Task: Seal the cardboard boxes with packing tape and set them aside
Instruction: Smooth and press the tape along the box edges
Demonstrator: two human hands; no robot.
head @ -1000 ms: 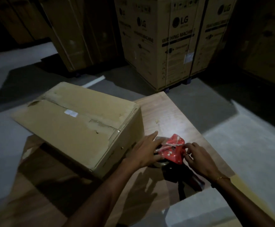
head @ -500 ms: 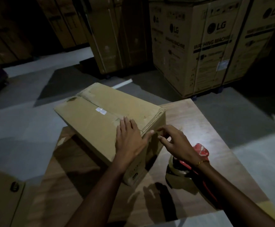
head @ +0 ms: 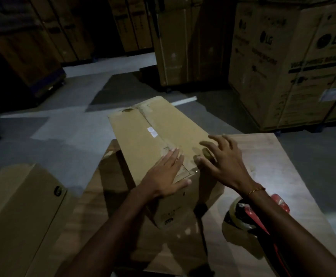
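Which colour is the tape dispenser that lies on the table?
Red, with some black parts; the tape dispenser shows in the head view, partly behind the right forearm.

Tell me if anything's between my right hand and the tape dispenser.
Nothing visible blocks it. The tape dispenser lies on the table just under your right wrist, while the right hand hovers over the cardboard box.

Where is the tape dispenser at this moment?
The tape dispenser lies on the wooden table, in the lower right of the head view, under the right forearm and beside the cardboard box.
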